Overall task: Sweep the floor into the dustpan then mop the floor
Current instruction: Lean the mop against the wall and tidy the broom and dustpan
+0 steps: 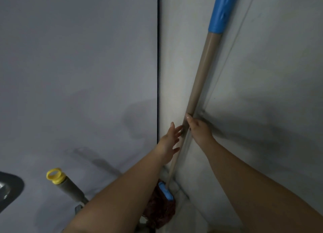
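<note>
Up close in the head view, the mop handle [199, 86] leans in the wall corner [176, 75], blue sleeve at the top, its dark red mop head [161, 210] down on the floor. Right hand [199, 128] has its grip curled round the pole. Left hand [168, 142] is spread, fingertips touching the pole just below. Another handle with a yellow cap [55, 175] stands near left.

Mop [201, 82] leaning in wall corner at centre right, both hands [199, 128] at its shaft, second handle [70, 187] lower left.
</note>
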Demonstrator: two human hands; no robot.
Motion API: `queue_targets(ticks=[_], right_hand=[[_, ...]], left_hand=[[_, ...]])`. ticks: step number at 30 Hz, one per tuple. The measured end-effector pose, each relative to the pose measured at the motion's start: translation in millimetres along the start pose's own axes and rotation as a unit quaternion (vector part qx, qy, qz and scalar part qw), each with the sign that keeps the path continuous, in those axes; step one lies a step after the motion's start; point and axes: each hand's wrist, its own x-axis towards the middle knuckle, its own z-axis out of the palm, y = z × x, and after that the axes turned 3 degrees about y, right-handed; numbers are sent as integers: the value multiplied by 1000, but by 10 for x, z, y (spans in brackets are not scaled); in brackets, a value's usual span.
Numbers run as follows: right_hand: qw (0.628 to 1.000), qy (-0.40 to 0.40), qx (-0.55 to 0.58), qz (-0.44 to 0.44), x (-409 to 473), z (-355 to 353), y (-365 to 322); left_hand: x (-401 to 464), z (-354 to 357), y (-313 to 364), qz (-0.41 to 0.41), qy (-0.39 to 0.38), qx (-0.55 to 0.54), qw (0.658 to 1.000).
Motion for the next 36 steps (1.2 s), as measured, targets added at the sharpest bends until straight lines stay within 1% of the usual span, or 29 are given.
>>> queue_targets(ticks=[3, 5, 8, 10, 13, 18, 20, 22, 24, 26, 28, 31, 36], right_hand=[[1000, -4, 4, 4, -63, 10, 37], [1000, 13, 16, 14, -117, 30, 68], [998, 43, 24, 30, -246, 126, 125], [997, 36, 58, 44, -368, 268, 155], [990, -6, 120, 74, -595, 596, 168], [989, -99, 81, 69, -1070, 1251, 97], [984, -138, 81, 73, -1297, 1557, 146], [974, -173, 91, 117, -1524, 1865, 273], [955, -209, 93, 187, -1750, 2101, 469], [942, -249, 68, 214, -1945, 2242, 674], [938, -273, 51, 206, -2065, 2320, 820], [939, -287, 45, 184, -2131, 2419, 937], [936, -324, 7, 137, -2062, 2596, 1210]], left_hand=[[-70, -32, 9, 15, 8, 25, 1000], [-138, -100, 12, 24, 20, 38, 999], [-308, -263, -1, 39, 56, 51, 996], [-463, -423, -51, 43, 82, 51, 994], [-754, -788, -233, 35, 126, 41, 991], [-1325, -1454, -587, 15, 210, -1, 978], [-1524, -1681, -759, 16, 239, -19, 971], [-1718, -1893, -973, 20, 268, -48, 962], [-1928, -2088, -1212, 10, 292, -76, 953], [-2125, -2251, -1450, -3, 312, -103, 944], [-2313, -2346, -1669, -18, 336, -115, 935], [-2524, -2364, -1943, -32, 361, -129, 923], [-2602, -2285, -2399, -38, 400, -133, 906]])
